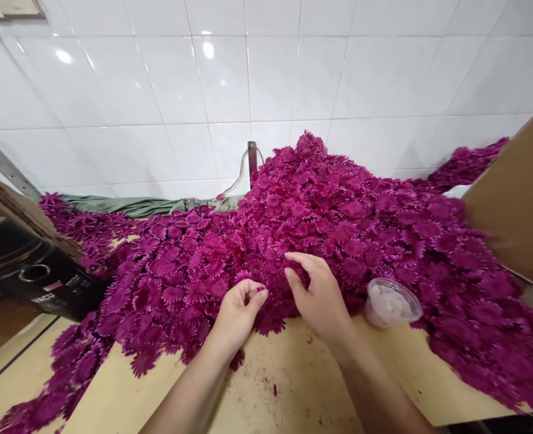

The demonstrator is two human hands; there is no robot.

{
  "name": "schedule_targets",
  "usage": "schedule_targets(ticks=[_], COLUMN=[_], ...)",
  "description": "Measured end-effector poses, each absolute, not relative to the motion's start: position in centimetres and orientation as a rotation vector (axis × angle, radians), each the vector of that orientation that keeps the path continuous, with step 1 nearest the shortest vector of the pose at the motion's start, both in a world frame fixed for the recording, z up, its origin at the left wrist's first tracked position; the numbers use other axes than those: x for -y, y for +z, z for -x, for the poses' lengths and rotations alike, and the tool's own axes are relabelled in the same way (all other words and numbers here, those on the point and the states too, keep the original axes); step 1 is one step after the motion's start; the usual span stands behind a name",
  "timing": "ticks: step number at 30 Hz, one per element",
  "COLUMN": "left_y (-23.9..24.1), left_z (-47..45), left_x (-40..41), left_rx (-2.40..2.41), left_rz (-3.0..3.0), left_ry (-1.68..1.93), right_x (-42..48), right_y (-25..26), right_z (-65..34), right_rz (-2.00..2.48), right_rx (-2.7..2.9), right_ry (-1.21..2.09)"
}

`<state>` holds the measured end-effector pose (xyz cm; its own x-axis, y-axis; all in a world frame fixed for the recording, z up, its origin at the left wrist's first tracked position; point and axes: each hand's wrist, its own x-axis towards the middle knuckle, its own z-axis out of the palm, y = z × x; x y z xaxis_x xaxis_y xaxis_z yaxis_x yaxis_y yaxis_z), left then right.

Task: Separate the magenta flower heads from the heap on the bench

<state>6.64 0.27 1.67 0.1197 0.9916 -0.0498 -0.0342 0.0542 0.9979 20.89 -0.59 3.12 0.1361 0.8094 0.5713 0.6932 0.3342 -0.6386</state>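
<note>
A large heap of magenta artificial flower heads [302, 199] spreads in front of me. Thumb and forefinger of my left hand [241, 307] pinch together at the heap's near edge, with a small magenta piece [260, 289] showing between their tips. What kind of piece it is, I cannot make out. To its right, my right hand [318, 295] is at the flowers with thumb and fingers apart and nothing visible between them; some of its fingers are hidden. Just right of that hand stands a clear round plastic tub [391, 303] with whitish, translucent contents.
Magenta scraps dot the pale yellow tabletop [288, 386]. A black cylindrical container [40, 271] lies tilted at left, beside cardboard. Cardboard [514, 193] also stands at right. Green cloth [130, 205] runs along the white tiled wall [158, 78], where a metal post [252, 160] stands behind the heap.
</note>
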Motion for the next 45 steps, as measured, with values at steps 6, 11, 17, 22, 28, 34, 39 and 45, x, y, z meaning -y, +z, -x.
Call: schedule_targets(ticks=[6, 11, 17, 22, 28, 34, 39, 45], left_y=[1.3, 1.1, 1.6, 1.5, 1.3, 1.1, 1.8, 2.6], left_z=[-7.0, -7.0, -7.0, -6.8, -6.7, -6.8, -6.7, -6.2], left_x=[-0.5, -0.7, -0.7, -0.9, -1.3, -1.4, -0.8, 0.3], left_rx=[-1.079, -1.023, -0.969, -0.986, -1.045, -1.025, -1.005, -1.051], left_rz=[-1.159, -1.133, -1.071, -1.075, -1.113, -1.088, -1.227, -1.321], left_ry=[1.069, 1.037, 1.041, 1.054, 1.100, 1.130, 1.099, 1.067], right_x=[2.0, 1.2, 0.2, 1.0, 1.9, 0.9, 0.5, -1.4], right_y=[2.7, 2.2, 1.4, 1.9, 2.7, 1.9, 2.0, 1.8], right_z=[-19.1, -19.8, -20.6, -20.1, -18.8, -18.6, -18.9, -20.2], right_rz=[1.394, 1.281, 1.415, 1.402, 1.342, 1.132, 1.101, 1.250], right_rx=[1.671, 1.539, 1.249, 1.497, 1.602, 1.377, 1.180, 1.007], right_ry=[0.703, 0.902, 0.703, 0.156, 0.588, 1.207, 1.237, 0.856])
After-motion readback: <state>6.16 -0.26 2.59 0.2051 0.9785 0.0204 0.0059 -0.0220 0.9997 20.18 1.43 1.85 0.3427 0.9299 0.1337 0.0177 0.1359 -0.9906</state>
